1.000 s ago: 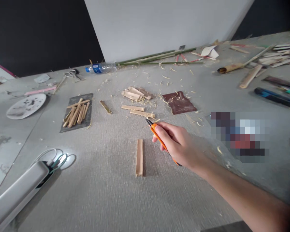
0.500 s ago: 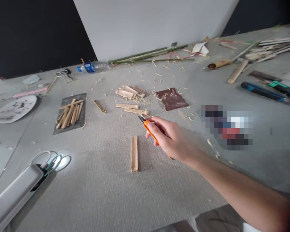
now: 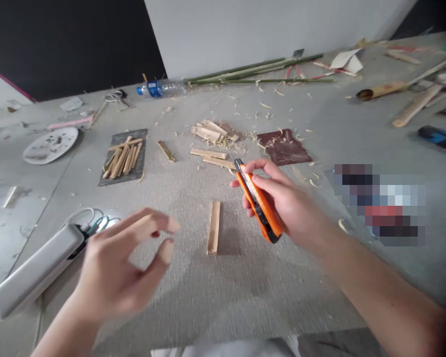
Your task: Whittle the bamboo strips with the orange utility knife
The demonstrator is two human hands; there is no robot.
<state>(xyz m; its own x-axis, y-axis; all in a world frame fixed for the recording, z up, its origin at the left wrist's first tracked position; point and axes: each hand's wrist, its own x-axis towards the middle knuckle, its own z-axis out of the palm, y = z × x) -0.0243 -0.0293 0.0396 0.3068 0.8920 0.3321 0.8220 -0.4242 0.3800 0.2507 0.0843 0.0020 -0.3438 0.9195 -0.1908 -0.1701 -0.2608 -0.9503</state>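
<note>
In my right hand is an orange and black utility knife, its tip pointing away from me; I cannot tell whether the blade is out. My left hand is raised over the table, empty, thumb and fingers curved apart. Between the two hands a short split bamboo strip lies on the table, touched by neither. Beyond the knife tip lie two thin bamboo strips and a small heap of bamboo pieces among pale shavings.
A dark sheet at left carries several bamboo sticks. A white power bank with cables lies near my left hand. Farther off are a paper plate, a plastic bottle, green bamboo poles and brown sandpaper.
My left hand has come into view from the lower left. My right hand has turned the utility knife so more of its side shows. The view has shifted; the bamboo strip stays on the table.
</note>
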